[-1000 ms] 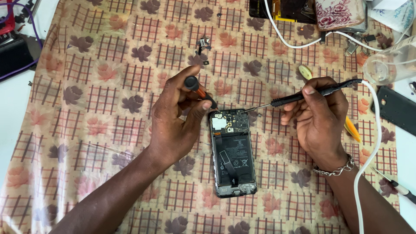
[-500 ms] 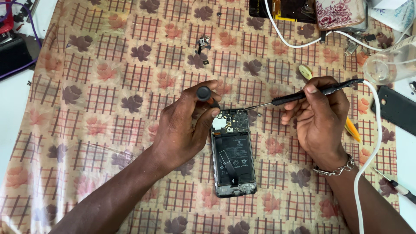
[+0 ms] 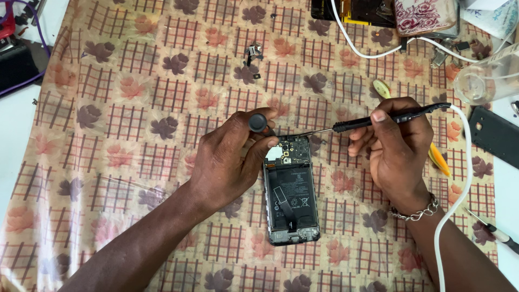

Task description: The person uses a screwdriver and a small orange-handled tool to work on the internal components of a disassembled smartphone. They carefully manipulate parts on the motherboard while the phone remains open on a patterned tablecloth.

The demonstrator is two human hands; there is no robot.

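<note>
An opened phone (image 3: 291, 192) lies back-up on the patterned cloth (image 3: 135, 108), its battery and circuit board exposed. My left hand (image 3: 230, 159) is shut on a small screwdriver (image 3: 258, 123) with a round black cap, held upright at the phone's top left corner. My right hand (image 3: 394, 146) grips a black soldering iron (image 3: 389, 118) like a pen. Its thin metal tip reaches left to the top edge of the phone's board. A white cable (image 3: 459, 178) runs from the iron past my right wrist.
Small loose phone parts (image 3: 251, 57) lie on the cloth farther back. A clear plastic cup (image 3: 486, 78) and a black phone cover (image 3: 494, 135) sit at the right. A yellow-handled tool (image 3: 438, 159) lies behind my right hand. Another tool (image 3: 494, 232) lies at the lower right edge.
My left hand has turned and shifted right, bringing the screwdriver from a tilt to upright at the phone's top corner. The right hand and iron have stayed put.
</note>
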